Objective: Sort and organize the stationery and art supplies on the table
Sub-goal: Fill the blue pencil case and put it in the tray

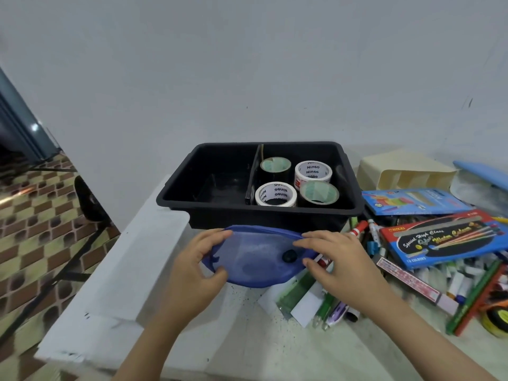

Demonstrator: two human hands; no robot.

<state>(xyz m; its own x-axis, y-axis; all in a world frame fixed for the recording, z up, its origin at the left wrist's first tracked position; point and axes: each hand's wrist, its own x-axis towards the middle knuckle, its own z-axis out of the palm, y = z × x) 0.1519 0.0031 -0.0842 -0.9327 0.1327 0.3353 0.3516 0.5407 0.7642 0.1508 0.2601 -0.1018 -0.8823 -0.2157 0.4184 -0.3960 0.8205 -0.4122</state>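
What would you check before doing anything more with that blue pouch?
1. Grip on the blue mesh pouch: the left hand and the right hand each hold an end. Ok.
2. Pouch opening, open or closed: cannot tell.
3. Pouch contents: a dark round thing shows; whether it is inside or on the pouch, cannot tell.
4. Room in the left compartment of the black bin: bare floor shows. Ok.
5. Room in the right compartment: four tape rolls fill it. Not ok.

A: Colours?
B: Mesh pouch (258, 259) blue, translucent. Divided bin (211, 209) black. Ninso tape rolls (275, 194) white, black lettering.
A: Rest?
B: Floor tiles (33, 221) brown-yellow checker. Desk organizer (398, 167) cream. Watercolour box (439, 244) blue, red edge.
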